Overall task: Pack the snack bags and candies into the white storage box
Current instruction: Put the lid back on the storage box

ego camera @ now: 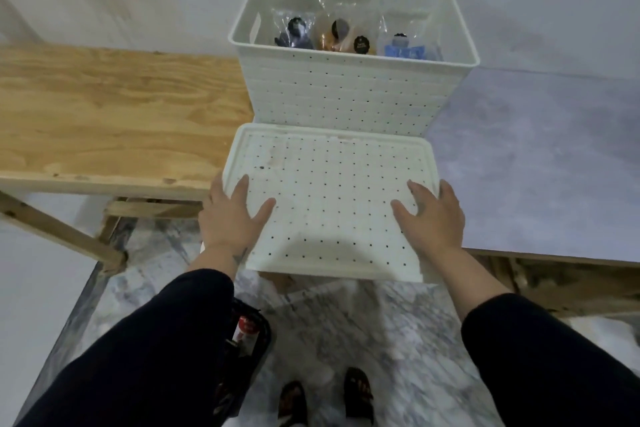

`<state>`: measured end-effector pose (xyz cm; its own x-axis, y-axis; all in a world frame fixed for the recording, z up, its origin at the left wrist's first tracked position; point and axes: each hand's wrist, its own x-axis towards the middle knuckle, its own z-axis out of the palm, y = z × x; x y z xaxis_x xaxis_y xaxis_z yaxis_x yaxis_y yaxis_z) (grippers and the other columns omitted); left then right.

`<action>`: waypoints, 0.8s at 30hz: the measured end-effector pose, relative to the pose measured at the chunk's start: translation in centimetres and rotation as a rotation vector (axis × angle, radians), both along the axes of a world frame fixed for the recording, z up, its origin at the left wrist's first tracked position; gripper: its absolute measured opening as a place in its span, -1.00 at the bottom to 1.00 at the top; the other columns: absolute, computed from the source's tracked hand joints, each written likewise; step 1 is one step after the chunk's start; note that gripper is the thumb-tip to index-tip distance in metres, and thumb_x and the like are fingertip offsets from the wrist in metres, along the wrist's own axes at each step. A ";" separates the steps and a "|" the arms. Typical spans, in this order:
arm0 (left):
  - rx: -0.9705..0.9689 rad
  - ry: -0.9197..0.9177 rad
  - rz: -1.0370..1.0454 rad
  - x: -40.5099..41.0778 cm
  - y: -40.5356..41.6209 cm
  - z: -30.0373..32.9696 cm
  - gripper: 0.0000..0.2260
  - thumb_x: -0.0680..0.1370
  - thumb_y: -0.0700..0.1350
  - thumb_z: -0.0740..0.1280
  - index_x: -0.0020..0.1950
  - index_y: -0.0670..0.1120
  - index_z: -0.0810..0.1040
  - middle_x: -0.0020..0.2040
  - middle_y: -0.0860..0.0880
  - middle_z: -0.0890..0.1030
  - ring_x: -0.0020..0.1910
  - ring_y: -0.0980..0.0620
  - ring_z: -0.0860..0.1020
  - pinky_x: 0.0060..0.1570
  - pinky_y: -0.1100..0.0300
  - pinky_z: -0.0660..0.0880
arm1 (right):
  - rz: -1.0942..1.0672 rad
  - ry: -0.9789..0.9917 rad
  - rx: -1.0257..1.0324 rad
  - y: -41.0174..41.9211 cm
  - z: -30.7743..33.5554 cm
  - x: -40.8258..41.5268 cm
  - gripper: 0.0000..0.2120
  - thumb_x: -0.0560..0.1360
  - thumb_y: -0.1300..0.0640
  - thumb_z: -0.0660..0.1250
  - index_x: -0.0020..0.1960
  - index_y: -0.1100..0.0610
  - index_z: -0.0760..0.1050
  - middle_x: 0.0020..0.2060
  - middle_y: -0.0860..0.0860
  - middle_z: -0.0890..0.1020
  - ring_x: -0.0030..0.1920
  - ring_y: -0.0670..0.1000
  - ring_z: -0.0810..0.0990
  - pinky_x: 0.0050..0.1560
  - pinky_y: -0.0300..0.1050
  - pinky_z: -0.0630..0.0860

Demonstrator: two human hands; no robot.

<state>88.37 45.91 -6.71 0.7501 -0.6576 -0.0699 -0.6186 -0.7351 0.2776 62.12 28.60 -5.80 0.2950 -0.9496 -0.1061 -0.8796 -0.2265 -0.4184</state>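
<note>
The white storage box (349, 94) stands open at the far middle, its perforated front wall facing me. Inside it stand clear snack bags: a dark one (294, 35) at left, a golden one (337, 36) in the middle, a blue one (403, 48) at right. In front of the box I hold its white perforated lid (329, 198) flat, its near edge overhanging the table. My left hand (232, 215) grips the lid's left edge, thumb on top. My right hand (434, 215) grips the right edge the same way.
A bare plywood tabletop (104, 107) lies to the left; a grey-covered surface (536, 166) spreads to the right. Below are a marble-pattern floor (381, 329), my sandalled feet (325, 399) and a black pouch (242, 340) at my left hip.
</note>
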 end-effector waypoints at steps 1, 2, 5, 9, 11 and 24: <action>-0.008 -0.006 0.005 -0.1 0.1 -0.1 -0.34 0.47 0.37 0.12 0.50 0.09 0.19 0.53 -0.16 0.08 0.45 -0.25 0.18 0.30 -0.17 0.30 | -0.021 -0.035 0.004 0.0 0.2 0.1 -0.44 0.45 -0.29 0.20 0.41 -0.16 0.33 0.52 0.10 0.14 0.53 0.09 0.06 0.50 0.10 0.09; -0.011 -0.006 0.008 -0.3 0.2 -0.2 -0.34 0.47 0.37 0.13 0.50 0.10 0.19 0.53 -0.17 0.09 0.45 -0.25 0.18 0.31 -0.17 0.28 | -0.049 -0.082 0.026 0.1 0.5 0.2 -0.46 0.44 -0.26 0.26 0.39 -0.15 0.38 0.51 0.08 0.15 0.52 0.09 0.08 0.49 0.11 0.12; 0.011 0.004 0.018 -0.7 1.0 -0.2 -0.32 0.45 0.40 0.13 0.50 0.12 0.18 0.52 -0.18 0.10 0.42 -0.27 0.21 0.32 -0.17 0.27 | -0.116 -0.209 0.102 0.9 1.1 0.2 -0.47 0.40 -0.18 0.38 0.34 -0.12 0.44 0.50 0.04 0.13 0.50 0.10 0.07 0.47 0.13 0.18; -0.027 0.000 0.021 -1.3 2.6 1.0 -0.31 0.44 0.40 0.14 0.50 0.13 0.17 0.51 -0.20 0.10 0.40 -0.29 0.21 0.33 -0.17 0.26 | -0.142 -0.245 0.067 3.0 2.4 0.5 -0.42 0.40 -0.17 0.42 0.38 -0.11 0.40 0.51 0.08 0.08 0.50 0.14 -0.01 0.48 0.17 0.11; -0.079 -0.020 0.017 -1.5 3.2 2.4 -0.30 0.45 0.40 0.13 0.51 0.12 0.15 0.52 -0.21 0.06 0.42 -0.29 0.18 0.35 -0.18 0.23 | -0.136 -0.261 0.001 3.9 3.9 0.8 -0.40 0.42 -0.18 0.40 0.41 -0.10 0.35 0.52 0.11 0.03 0.50 0.15 -0.06 0.48 0.18 0.05; -0.427 -0.145 -0.018 1.4 0.2 16.4 -0.27 0.42 0.40 0.18 0.52 0.13 0.13 0.51 -0.20 0.06 0.45 -0.29 0.13 0.39 -0.19 0.18 | -0.099 -0.426 -0.301 1.8 17.8 3.2 -0.33 0.41 -0.22 0.38 0.45 -0.03 0.31 0.51 0.15 0.02 0.51 0.17 -0.07 0.48 0.18 -0.01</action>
